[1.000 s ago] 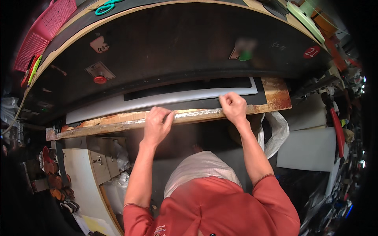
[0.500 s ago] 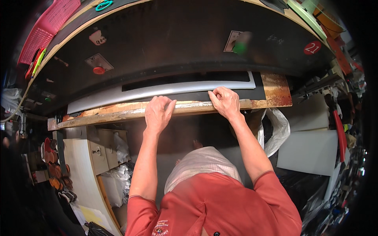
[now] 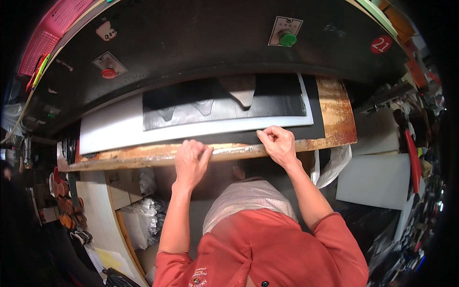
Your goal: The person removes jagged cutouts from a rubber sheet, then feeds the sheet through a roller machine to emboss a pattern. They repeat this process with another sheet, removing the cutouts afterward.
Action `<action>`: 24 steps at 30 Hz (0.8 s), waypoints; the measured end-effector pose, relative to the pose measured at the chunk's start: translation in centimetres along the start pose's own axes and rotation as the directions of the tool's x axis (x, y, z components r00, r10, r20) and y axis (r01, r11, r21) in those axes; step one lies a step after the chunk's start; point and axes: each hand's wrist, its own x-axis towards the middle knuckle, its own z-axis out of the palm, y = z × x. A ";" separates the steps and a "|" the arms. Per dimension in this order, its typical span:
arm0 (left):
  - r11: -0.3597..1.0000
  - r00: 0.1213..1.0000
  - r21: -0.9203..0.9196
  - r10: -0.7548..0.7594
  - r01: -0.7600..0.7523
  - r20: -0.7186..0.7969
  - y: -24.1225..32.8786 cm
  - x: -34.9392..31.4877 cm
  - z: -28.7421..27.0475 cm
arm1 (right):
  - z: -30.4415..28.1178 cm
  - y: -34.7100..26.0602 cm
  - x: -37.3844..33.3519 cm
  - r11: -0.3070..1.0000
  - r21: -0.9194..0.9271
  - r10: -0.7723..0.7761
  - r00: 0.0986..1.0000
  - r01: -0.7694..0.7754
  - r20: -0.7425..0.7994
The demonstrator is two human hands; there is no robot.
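Note:
A thick wooden board (image 3: 337,107) juts out from under a large black machine (image 3: 201,33). Its worn front edge is gripped by my left hand (image 3: 190,163), fingers curled over it, and by my right hand (image 3: 280,146) farther along. On the board rests a white slab (image 3: 111,119), with a black sheet (image 3: 287,98) on top. A grey-brown tapered piece (image 3: 240,91) lies on that sheet, beside darker tapered shapes (image 3: 203,106) that I cannot make out as pieces or marks. The far part of the sheet is hidden beneath the machine.
The machine's front carries a red button (image 3: 108,73) and a green button (image 3: 287,39). A pink basket (image 3: 60,21) stands at the upper left. Below the board are a pale cabinet (image 3: 98,191) with plastic bags (image 3: 143,220) on the left and white panels (image 3: 373,183) on the right.
The wooden board has come toward me with both hands on its edge. More of the white slab, the black sheet and the tapered shapes now shows from under the machine.

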 end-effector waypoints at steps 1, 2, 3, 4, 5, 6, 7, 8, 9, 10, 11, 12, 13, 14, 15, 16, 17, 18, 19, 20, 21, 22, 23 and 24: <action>0.998 0.999 -0.055 0.032 -0.029 0.037 -0.1 0.4 -0.8 | 0.0 -0.5 0.7 0.984 0.104 0.145 0.989 -0.147 0.026; 0.993 0.995 -0.113 0.039 -0.028 0.092 -0.2 1.3 -1.5 | -0.1 -1.1 1.6 0.956 0.161 0.246 0.969 -0.246 0.017; 0.996 0.983 -0.089 0.047 -0.031 0.176 -0.2 1.9 -2.4 | 0.2 -1.8 2.7 0.993 0.096 0.071 0.993 -0.062 -0.089; 0.993 0.973 -0.116 0.040 -0.013 0.229 -0.3 2.8 -2.9 | 0.5 -2.4 4.0 0.999 0.017 -0.048 0.987 0.051 -0.154; 0.990 0.963 -0.143 0.025 0.014 0.268 -0.5 3.7 -3.2 | 1.1 -3.0 5.7 0.981 -0.036 -0.195 0.970 0.192 -0.143; 0.983 0.945 -0.177 0.012 0.049 0.328 -0.6 4.7 -3.4 | 2.0 -3.5 7.4 0.972 -0.060 -0.232 0.970 0.228 -0.069; 0.970 0.975 -0.243 0.037 0.018 0.219 -1.1 5.8 -3.1 | 4.0 -3.9 8.8 0.965 -0.145 -0.225 0.974 0.218 -0.035; 0.964 0.982 -0.265 0.049 0.001 0.183 -1.7 7.2 -2.6 | 5.8 -4.4 10.0 0.961 -0.228 -0.154 0.988 0.154 0.015; 0.972 0.986 -0.209 0.133 -0.111 0.098 -2.7 8.8 -1.6 | 7.5 -4.7 10.8 0.928 -0.316 -0.198 0.980 0.198 0.033; 0.968 0.982 -0.168 0.190 -0.186 0.007 -3.6 10.3 -0.6 | 8.9 -4.9 11.6 0.900 -0.398 -0.160 0.983 0.181 0.085; 0.976 0.980 -0.108 0.195 -0.190 0.036 -4.3 11.5 0.5 | 10.2 -5.0 12.2 0.902 -0.397 -0.151 0.986 0.168 0.074; 0.984 0.983 -0.056 0.173 -0.170 0.066 -4.8 12.6 1.4 | 10.7 -5.0 12.6 0.901 -0.404 -0.130 0.987 0.158 0.095; 0.994 0.984 0.013 0.102 -0.105 0.144 -5.4 13.0 2.0 | 11.4 -5.1 12.9 0.900 -0.411 -0.109 0.987 0.148 0.118; 0.989 0.982 0.006 0.148 -0.150 0.118 -5.5 13.5 2.7 | 10.9 -4.9 13.4 0.898 -0.407 -0.141 0.986 0.167 0.093; 0.989 0.980 0.009 0.143 -0.146 0.139 -5.8 13.6 3.0 | 10.3 -4.8 13.7 0.915 -0.382 -0.105 0.990 0.134 0.097; 0.990 0.977 0.014 0.138 -0.142 0.162 -5.7 13.6 3.2 | 9.3 -4.7 14.1 0.949 -0.297 -0.073 0.991 0.103 0.112; 0.990 0.978 -0.012 0.144 -0.143 0.149 -5.7 13.5 3.4 | 8.0 -4.6 14.5 0.975 -0.208 -0.058 0.992 0.080 0.108; 0.990 0.975 0.006 0.135 -0.139 0.176 -5.6 13.4 3.4 | 6.6 -4.4 14.9 0.992 -0.112 -0.052 0.992 0.064 0.113; 0.990 0.975 0.002 0.142 -0.144 0.174 -5.4 13.3 3.4 | 4.6 -3.9 16.1 0.990 0.102 0.083 0.983 -0.101 0.162; 0.990 0.973 0.000 0.139 -0.142 0.184 -5.3 13.3 3.5 | 2.8 -3.6 16.2 0.745 0.577 0.199 0.937 -0.335 0.287; 0.988 0.974 -0.006 0.150 -0.152 0.170 -5.2 13.3 3.6 | 1.3 -3.2 16.3 0.661 0.664 0.217 0.936 -0.350 0.277; 0.988 0.974 -0.007 0.153 -0.154 0.169 -5.1 13.5 3.6 | 0.1 -2.8 16.3 0.561 0.752 0.215 0.939 -0.344 0.269; 0.988 0.973 -0.007 0.156 -0.157 0.169 -5.0 13.6 3.7 | -0.6 -2.3 16.0 0.721 0.645 0.196 0.967 -0.254 0.162; 0.988 0.974 -0.005 0.153 -0.154 0.168 -5.0 13.7 3.7 | -0.9 -1.8 15.5 0.846 0.506 0.155 0.985 -0.169 0.070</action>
